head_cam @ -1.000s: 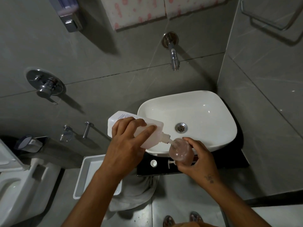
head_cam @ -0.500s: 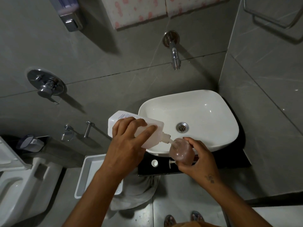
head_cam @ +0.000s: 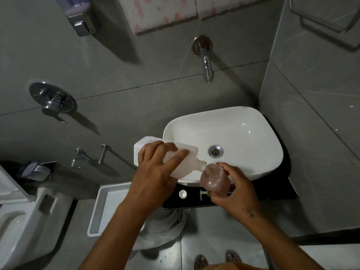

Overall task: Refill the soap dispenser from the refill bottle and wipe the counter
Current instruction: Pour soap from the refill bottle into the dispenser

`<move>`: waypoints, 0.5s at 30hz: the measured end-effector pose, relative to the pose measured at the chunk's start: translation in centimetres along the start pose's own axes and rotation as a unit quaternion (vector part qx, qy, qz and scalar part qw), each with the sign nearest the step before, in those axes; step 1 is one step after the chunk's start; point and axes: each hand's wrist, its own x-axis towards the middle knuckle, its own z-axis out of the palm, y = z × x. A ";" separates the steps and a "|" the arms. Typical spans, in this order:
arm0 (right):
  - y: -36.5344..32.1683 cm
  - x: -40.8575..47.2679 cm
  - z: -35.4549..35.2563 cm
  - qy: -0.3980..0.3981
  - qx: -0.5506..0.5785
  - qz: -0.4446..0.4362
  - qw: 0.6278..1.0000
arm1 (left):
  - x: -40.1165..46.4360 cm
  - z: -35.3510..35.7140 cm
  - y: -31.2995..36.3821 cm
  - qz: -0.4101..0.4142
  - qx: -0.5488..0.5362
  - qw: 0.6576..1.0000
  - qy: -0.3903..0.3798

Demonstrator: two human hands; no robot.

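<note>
A: Where do things stand?

B: Centre frame, the left hand (head_cam: 155, 172) grips the tilted refill bottle (head_cam: 171, 152), nozzle at the mouth of the soap dispenser (head_cam: 214, 180), which the right hand (head_cam: 236, 187) holds over the sink (head_cam: 253, 137) rim.

A: Risk?

B: Likely a squeeze too hard or a nozzle slip, spilling soap onto the black table (head_cam: 194, 203) near the cap (head_cam: 183, 194) and pump (head_cam: 203, 193).

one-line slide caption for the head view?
Left hand tips refill bottle into dispenser held by right hand beside the sink.
</note>
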 end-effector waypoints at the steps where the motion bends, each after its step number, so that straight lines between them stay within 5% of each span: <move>1: 0.0 0.0 0.0 -0.001 0.002 0.002 1.000 | -0.1 0.2 0.1 -0.005 -0.007 1.000 -0.006; 9: 0.1 -0.1 -0.6 -0.007 0.006 0.020 1.000 | -1.1 1.7 -0.3 -0.093 -0.173 0.980 -0.011; 15: 0.9 -0.8 -2.1 -0.020 0.019 0.033 0.999 | -6.1 3.6 -4.5 -0.282 -0.378 0.881 -0.049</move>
